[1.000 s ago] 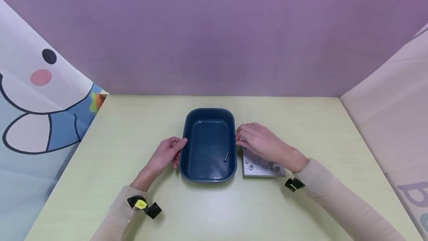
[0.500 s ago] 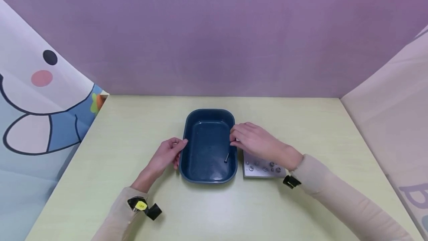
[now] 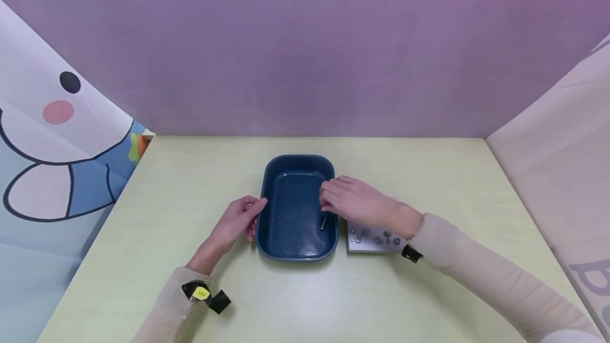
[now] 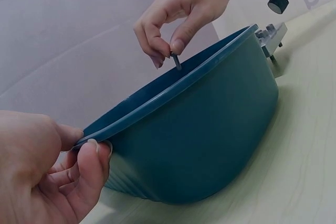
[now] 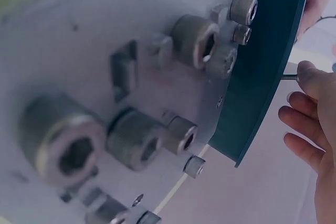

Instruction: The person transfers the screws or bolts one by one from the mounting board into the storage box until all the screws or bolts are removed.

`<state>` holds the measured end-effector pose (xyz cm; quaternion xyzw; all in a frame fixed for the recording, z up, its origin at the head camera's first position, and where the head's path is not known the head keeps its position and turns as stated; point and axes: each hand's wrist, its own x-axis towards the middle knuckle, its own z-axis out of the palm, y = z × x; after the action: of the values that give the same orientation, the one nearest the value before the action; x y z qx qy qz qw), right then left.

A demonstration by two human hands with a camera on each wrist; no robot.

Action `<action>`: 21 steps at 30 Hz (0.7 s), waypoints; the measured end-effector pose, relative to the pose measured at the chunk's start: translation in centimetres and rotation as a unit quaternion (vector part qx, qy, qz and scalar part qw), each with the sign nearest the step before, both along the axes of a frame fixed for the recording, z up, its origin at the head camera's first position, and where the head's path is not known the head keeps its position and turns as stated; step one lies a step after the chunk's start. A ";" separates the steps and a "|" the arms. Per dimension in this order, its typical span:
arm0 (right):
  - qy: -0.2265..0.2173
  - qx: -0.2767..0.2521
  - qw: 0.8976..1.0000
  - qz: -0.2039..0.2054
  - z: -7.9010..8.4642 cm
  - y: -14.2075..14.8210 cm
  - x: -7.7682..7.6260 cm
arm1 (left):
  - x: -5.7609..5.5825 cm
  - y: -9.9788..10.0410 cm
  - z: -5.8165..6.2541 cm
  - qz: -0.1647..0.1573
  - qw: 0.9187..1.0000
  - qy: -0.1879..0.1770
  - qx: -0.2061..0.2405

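Observation:
My left hand (image 3: 238, 217) pinches the left rim of a dark teal plastic bin (image 3: 292, 226), thumb on top and fingers beneath, as the left wrist view shows. My right hand (image 3: 357, 202) is over the bin's right side. Its thumb and fingertips pinch a small metal screw (image 4: 177, 62), whose shank points down above the opening in the left wrist view. The right wrist view shows the screw's threaded shank (image 5: 289, 77); its head is hidden by the fingers. Another screw (image 3: 323, 224) lies on the bin floor near the right wall.
A silver metal block (image 3: 374, 246) stands right of the bin, partly under my right forearm. Several socket head screws (image 5: 197, 41) of different sizes stick out of it. Behind the pale tabletop (image 3: 200, 165) hangs a purple curtain (image 3: 305, 68).
My right hand has moved left from beside the metal block, across the right rim and over the bin. The left hand has stayed at the left rim.

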<state>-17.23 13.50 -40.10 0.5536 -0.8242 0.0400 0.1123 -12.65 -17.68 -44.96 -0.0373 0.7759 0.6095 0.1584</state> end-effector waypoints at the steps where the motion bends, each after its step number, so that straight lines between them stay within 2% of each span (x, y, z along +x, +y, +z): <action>1: 0.000 0.001 1.000 0.002 0.0 -0.1 0.0 | 0.0 0.0 0.0 0.000 1.000 0.000 0.000; 8: -0.002 0.030 0.999 0.012 0.1 -0.6 -0.2 | 0.0 -0.1 0.0 -0.002 1.000 0.000 0.001; 17: 0.054 0.064 0.996 0.035 -0.3 -1.3 -0.4 | 0.0 -0.1 0.0 -0.002 1.000 0.000 -0.003; 21: 0.054 0.091 0.994 0.036 -0.3 -1.5 -0.5 | 0.0 0.0 -0.1 -0.001 1.000 0.000 0.000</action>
<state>-17.72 12.03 -40.40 0.5921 -0.7968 -0.0611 0.1042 -12.65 -17.71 -45.05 -0.0360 0.7757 0.6096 0.1589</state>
